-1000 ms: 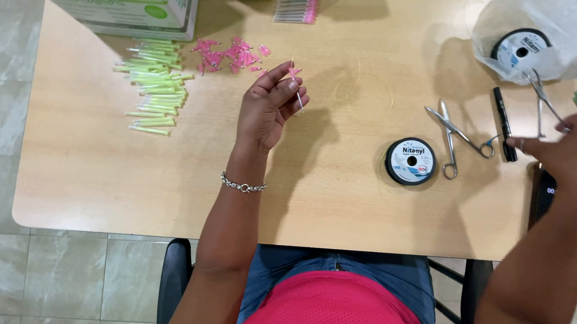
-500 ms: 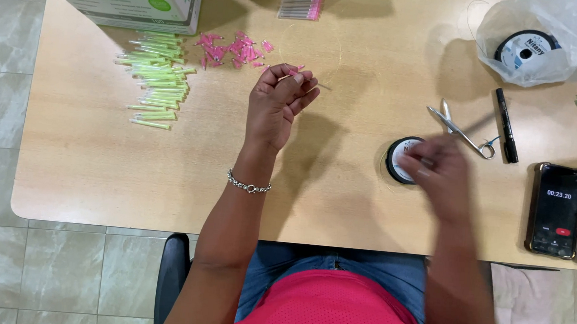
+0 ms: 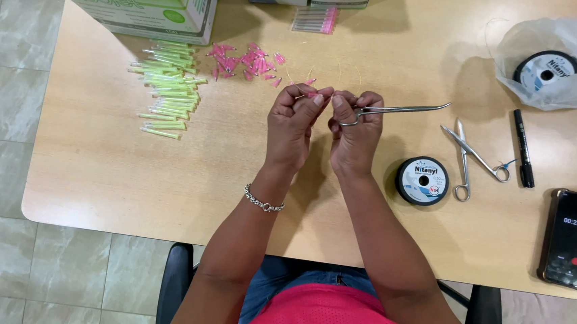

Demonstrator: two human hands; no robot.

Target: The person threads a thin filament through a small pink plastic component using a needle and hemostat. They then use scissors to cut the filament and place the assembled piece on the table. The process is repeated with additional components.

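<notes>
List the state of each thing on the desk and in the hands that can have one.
Left hand: pinching something small, too small to tell.
Right hand: shut on the metal clamp.
Metal clamp: held level, tips pointing right.
Scissors: lying open.
Thread spool: lying flat.
Phone: screen lit.
Plastic bag: holds a second spool.

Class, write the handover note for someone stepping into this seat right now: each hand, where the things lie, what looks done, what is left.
Left hand: pinches a small pink piece at its fingertips.
Right hand: holds slim metal forceps, tips pointing right.
On the table: green tubes, pink pieces, thread spool, scissors, black marker, phone.
Done: cannot tell.
Left: both piles still loose.
</notes>
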